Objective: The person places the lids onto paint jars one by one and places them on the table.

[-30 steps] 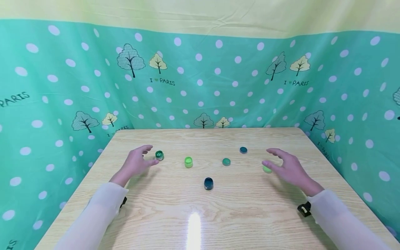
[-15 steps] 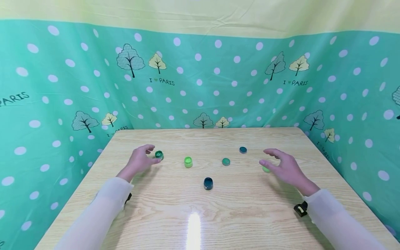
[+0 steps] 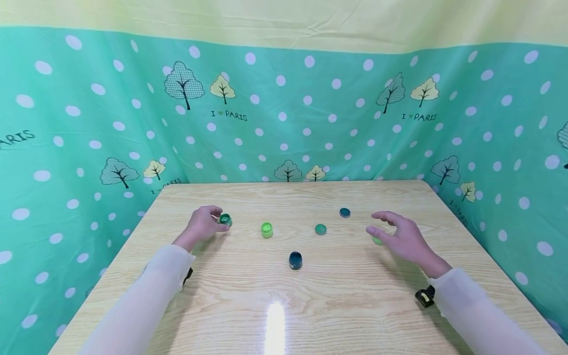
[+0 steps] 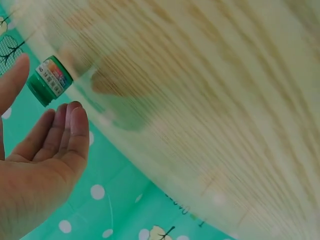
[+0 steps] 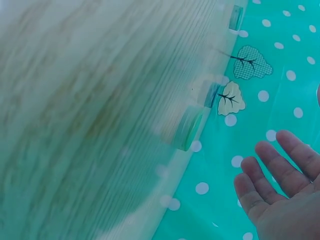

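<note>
My left hand [image 3: 203, 225] is at the small dark green paint jar [image 3: 226, 219], with its thumb and spread fingers on either side of it. In the left wrist view, the labelled green jar [image 4: 50, 80] sits between the thumb and the fingertips, with gaps showing around it. Over on the right, my right hand [image 3: 403, 240] hovers with loosely bent fingers and holds nothing. A light green lid [image 3: 377, 241] lies flat on the table, partly hidden behind its thumb. The right wrist view shows this lid [image 5: 194, 131] off to the side of the fingers.
On the wooden table [image 3: 346, 315] stand an uncovered light green jar [image 3: 267, 230] and a dark blue jar [image 3: 295, 261]. A green lid [image 3: 321, 230] and a dark blue lid [image 3: 344, 212] lie further right. Dotted green curtain [image 3: 284, 118] borders the table's back and sides.
My left hand has moved right, bringing its fingers up to the dark green jar. The right hand has drifted slightly left over the light green lid. The jars and lids stay put.
</note>
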`<state>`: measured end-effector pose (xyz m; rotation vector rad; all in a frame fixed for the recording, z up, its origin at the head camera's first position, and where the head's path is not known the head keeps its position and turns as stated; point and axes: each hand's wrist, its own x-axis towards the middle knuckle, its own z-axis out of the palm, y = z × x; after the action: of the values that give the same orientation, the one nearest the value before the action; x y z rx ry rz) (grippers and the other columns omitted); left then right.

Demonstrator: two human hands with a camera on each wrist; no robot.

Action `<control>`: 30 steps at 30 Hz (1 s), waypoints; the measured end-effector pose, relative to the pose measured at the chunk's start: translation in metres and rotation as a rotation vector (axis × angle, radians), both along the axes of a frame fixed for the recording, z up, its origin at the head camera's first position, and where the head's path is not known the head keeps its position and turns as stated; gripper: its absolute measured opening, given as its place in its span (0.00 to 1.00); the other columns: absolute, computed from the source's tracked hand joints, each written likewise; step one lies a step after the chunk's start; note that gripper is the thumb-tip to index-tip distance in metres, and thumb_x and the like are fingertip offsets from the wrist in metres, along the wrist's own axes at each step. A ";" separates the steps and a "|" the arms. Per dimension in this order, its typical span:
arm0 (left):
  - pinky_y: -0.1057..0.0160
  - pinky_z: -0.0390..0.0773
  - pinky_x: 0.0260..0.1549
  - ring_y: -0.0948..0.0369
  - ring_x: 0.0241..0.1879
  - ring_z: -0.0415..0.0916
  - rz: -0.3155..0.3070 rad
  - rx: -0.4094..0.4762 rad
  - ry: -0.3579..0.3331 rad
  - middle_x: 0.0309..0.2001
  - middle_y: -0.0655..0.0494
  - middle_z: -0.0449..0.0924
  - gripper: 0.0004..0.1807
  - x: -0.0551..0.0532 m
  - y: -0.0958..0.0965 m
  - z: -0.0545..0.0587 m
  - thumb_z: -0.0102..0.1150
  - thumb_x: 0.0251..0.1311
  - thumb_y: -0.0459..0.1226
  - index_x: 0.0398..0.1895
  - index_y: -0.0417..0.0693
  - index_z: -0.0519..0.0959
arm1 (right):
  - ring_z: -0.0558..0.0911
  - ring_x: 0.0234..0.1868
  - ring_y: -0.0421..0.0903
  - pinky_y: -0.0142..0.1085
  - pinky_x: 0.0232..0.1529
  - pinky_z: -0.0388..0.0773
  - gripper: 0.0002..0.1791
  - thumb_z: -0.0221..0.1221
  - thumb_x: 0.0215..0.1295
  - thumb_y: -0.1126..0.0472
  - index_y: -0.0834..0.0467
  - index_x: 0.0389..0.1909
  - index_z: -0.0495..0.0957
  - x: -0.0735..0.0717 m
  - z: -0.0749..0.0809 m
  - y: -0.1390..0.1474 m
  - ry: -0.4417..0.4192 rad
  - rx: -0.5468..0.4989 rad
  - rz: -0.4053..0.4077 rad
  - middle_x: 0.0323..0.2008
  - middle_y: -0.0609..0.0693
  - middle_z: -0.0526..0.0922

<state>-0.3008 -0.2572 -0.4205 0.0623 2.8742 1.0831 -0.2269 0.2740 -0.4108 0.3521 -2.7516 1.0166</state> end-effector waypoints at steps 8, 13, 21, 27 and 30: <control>0.45 0.76 0.58 0.43 0.56 0.76 0.025 -0.012 -0.042 0.57 0.36 0.78 0.33 -0.004 0.007 -0.001 0.74 0.58 0.34 0.65 0.31 0.73 | 0.72 0.63 0.70 0.65 0.58 0.72 0.32 0.62 0.70 0.40 0.58 0.65 0.76 0.000 0.000 -0.003 -0.022 -0.006 -0.009 0.64 0.62 0.78; 0.43 0.74 0.62 0.42 0.58 0.75 0.040 -0.026 -0.059 0.57 0.36 0.78 0.31 -0.008 0.008 -0.003 0.75 0.57 0.35 0.62 0.32 0.75 | 0.72 0.64 0.70 0.64 0.58 0.72 0.32 0.62 0.70 0.40 0.57 0.65 0.76 0.000 -0.001 -0.006 -0.035 -0.015 -0.009 0.64 0.62 0.78; 0.42 0.74 0.61 0.40 0.59 0.75 0.060 -0.075 -0.048 0.56 0.35 0.79 0.26 -0.012 0.012 -0.005 0.74 0.58 0.34 0.58 0.33 0.79 | 0.72 0.64 0.70 0.65 0.59 0.72 0.32 0.63 0.70 0.42 0.59 0.65 0.76 -0.002 -0.004 -0.010 -0.031 -0.035 0.010 0.63 0.62 0.78; 0.42 0.75 0.60 0.41 0.57 0.75 0.072 -0.084 -0.034 0.54 0.36 0.80 0.24 -0.011 0.012 -0.006 0.74 0.58 0.35 0.56 0.33 0.80 | 0.73 0.64 0.70 0.64 0.61 0.71 0.32 0.63 0.70 0.42 0.60 0.65 0.76 -0.004 -0.005 -0.015 -0.021 -0.033 0.020 0.63 0.62 0.79; 0.42 0.75 0.59 0.41 0.56 0.76 0.064 -0.073 -0.031 0.54 0.36 0.80 0.24 -0.009 0.011 -0.006 0.74 0.58 0.36 0.55 0.33 0.80 | 0.73 0.64 0.69 0.64 0.61 0.71 0.32 0.64 0.70 0.42 0.60 0.65 0.76 -0.004 -0.005 -0.018 -0.025 -0.037 0.028 0.63 0.61 0.79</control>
<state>-0.3101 -0.2458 -0.4264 -0.0506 2.9034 0.9793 -0.2313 0.2562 -0.4159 0.3752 -2.7530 1.0849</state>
